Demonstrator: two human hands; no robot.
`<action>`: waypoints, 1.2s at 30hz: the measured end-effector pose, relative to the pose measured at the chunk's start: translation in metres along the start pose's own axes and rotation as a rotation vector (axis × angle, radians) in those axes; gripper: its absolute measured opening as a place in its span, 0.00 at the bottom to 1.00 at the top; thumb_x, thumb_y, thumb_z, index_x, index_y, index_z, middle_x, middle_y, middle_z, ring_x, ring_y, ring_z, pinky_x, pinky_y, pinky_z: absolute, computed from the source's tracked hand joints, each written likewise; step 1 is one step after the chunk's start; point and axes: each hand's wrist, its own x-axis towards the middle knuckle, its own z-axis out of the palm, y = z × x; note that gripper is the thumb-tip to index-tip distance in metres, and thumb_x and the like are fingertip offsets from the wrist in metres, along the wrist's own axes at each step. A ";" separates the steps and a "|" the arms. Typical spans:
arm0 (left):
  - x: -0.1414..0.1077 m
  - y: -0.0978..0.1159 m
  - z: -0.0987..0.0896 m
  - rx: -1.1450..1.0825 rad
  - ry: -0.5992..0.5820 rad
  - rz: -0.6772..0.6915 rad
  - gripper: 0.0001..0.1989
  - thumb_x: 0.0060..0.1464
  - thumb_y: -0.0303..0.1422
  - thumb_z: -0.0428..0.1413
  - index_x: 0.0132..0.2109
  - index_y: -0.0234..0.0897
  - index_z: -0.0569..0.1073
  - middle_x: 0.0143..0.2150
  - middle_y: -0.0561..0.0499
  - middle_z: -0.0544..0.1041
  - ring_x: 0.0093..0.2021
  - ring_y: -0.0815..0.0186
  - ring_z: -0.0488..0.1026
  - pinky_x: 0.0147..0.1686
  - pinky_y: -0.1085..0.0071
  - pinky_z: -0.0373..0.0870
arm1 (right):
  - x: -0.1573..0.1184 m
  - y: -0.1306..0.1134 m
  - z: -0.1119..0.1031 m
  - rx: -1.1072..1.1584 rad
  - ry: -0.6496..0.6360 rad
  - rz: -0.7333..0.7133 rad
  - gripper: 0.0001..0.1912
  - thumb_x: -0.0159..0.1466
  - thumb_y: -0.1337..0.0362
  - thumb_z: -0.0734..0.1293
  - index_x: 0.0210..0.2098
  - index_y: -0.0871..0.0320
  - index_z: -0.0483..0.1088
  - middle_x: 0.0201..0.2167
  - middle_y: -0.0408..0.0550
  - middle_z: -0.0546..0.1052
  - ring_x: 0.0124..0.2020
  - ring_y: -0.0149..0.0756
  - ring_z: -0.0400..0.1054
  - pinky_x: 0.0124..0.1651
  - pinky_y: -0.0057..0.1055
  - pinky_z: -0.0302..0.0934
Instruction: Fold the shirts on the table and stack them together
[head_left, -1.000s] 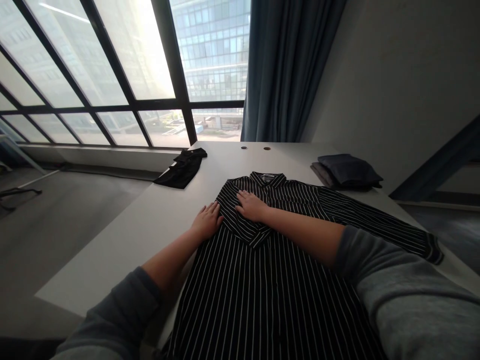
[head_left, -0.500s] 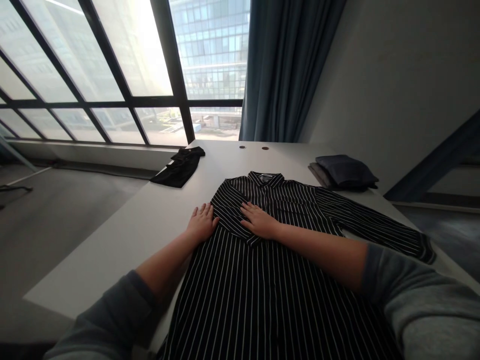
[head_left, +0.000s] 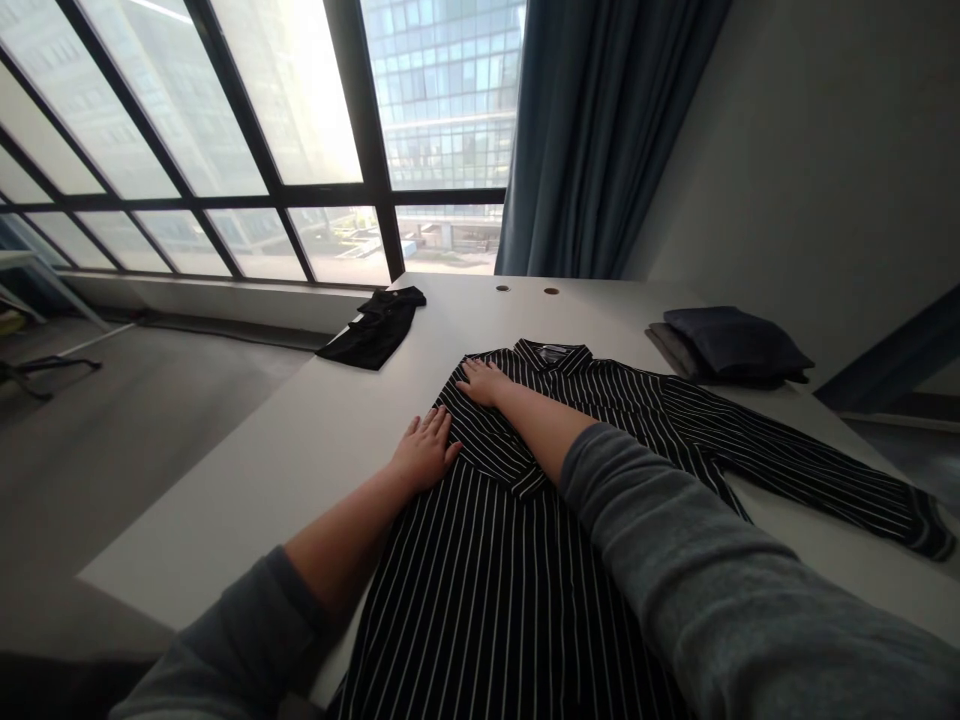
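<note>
A black shirt [head_left: 480, 600] with thin white stripes lies spread on the white table, its collar toward the window. Its left-hand sleeve is folded inward across the chest, with the cuff near the middle. The other sleeve [head_left: 795, 470] stretches out to the right. My left hand [head_left: 427, 450] rests flat on the shirt's left edge, fingers extended. Farther up, my right hand [head_left: 484, 382] lies flat near the left shoulder, its forearm crossing over the shirt. Neither hand grips the fabric.
A black garment [head_left: 375, 328] lies at the table's far left edge. Several folded dark clothes [head_left: 739, 345] are stacked at the far right. Two round holes pierce the white table [head_left: 247, 480] near its back edge. Beyond stand the window and a blue curtain [head_left: 592, 140].
My right hand has slid up from the folded sleeve toward the shoulder. My left hand stays at the shirt's edge. The view has shifted slightly, so the scene sits farther right.
</note>
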 end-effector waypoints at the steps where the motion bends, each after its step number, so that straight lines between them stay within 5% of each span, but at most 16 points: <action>1: 0.000 -0.001 0.000 -0.008 0.000 0.005 0.35 0.73 0.48 0.40 0.77 0.32 0.55 0.79 0.40 0.49 0.79 0.52 0.47 0.76 0.49 0.46 | 0.002 0.003 0.003 -0.001 -0.004 0.009 0.40 0.75 0.46 0.53 0.78 0.64 0.47 0.79 0.56 0.43 0.80 0.52 0.37 0.78 0.53 0.32; 12: 0.003 -0.005 -0.001 -0.053 -0.010 -0.010 0.36 0.73 0.48 0.39 0.78 0.31 0.53 0.80 0.41 0.48 0.80 0.54 0.45 0.76 0.47 0.44 | 0.003 0.007 0.011 -0.052 0.084 0.049 0.40 0.76 0.45 0.50 0.78 0.62 0.47 0.80 0.53 0.42 0.80 0.52 0.35 0.78 0.55 0.28; 18: 0.001 -0.006 -0.001 -0.025 0.033 0.001 0.35 0.73 0.47 0.40 0.77 0.32 0.55 0.79 0.42 0.51 0.79 0.53 0.47 0.76 0.47 0.43 | -0.040 0.025 -0.012 -0.056 0.208 0.026 0.37 0.76 0.49 0.51 0.77 0.65 0.52 0.78 0.57 0.49 0.79 0.51 0.38 0.78 0.51 0.32; 22: -0.001 -0.006 -0.005 0.013 0.038 0.017 0.34 0.73 0.47 0.40 0.76 0.31 0.58 0.79 0.41 0.53 0.79 0.51 0.47 0.77 0.47 0.43 | -0.114 0.088 -0.033 -0.137 0.288 0.019 0.32 0.74 0.52 0.58 0.71 0.63 0.64 0.74 0.59 0.61 0.77 0.52 0.48 0.77 0.51 0.39; 24: -0.001 -0.004 -0.008 0.037 0.046 0.022 0.34 0.73 0.46 0.40 0.76 0.31 0.59 0.79 0.41 0.54 0.79 0.51 0.48 0.76 0.47 0.43 | -0.165 0.134 -0.039 -0.180 0.315 0.081 0.26 0.72 0.55 0.61 0.63 0.63 0.73 0.67 0.60 0.71 0.70 0.50 0.60 0.73 0.47 0.49; 28: -0.003 0.015 -0.018 0.066 0.092 0.057 0.32 0.73 0.46 0.42 0.74 0.33 0.62 0.78 0.40 0.57 0.79 0.49 0.49 0.76 0.46 0.44 | -0.284 0.235 -0.038 -0.207 0.463 0.463 0.20 0.71 0.59 0.60 0.52 0.61 0.80 0.54 0.59 0.80 0.57 0.49 0.72 0.62 0.41 0.62; 32: -0.002 0.068 -0.035 0.055 0.108 0.218 0.29 0.72 0.47 0.44 0.71 0.40 0.67 0.76 0.43 0.61 0.78 0.49 0.51 0.75 0.45 0.47 | -0.384 0.313 -0.033 -0.234 0.556 0.879 0.21 0.69 0.61 0.62 0.53 0.64 0.79 0.53 0.67 0.79 0.54 0.55 0.72 0.57 0.43 0.63; 36: 0.001 0.135 -0.040 -0.003 0.064 0.416 0.27 0.71 0.48 0.47 0.71 0.46 0.68 0.74 0.46 0.65 0.74 0.51 0.60 0.72 0.48 0.56 | -0.435 0.348 -0.035 -0.120 0.548 1.119 0.24 0.67 0.57 0.66 0.53 0.70 0.78 0.54 0.82 0.74 0.56 0.64 0.69 0.52 0.49 0.62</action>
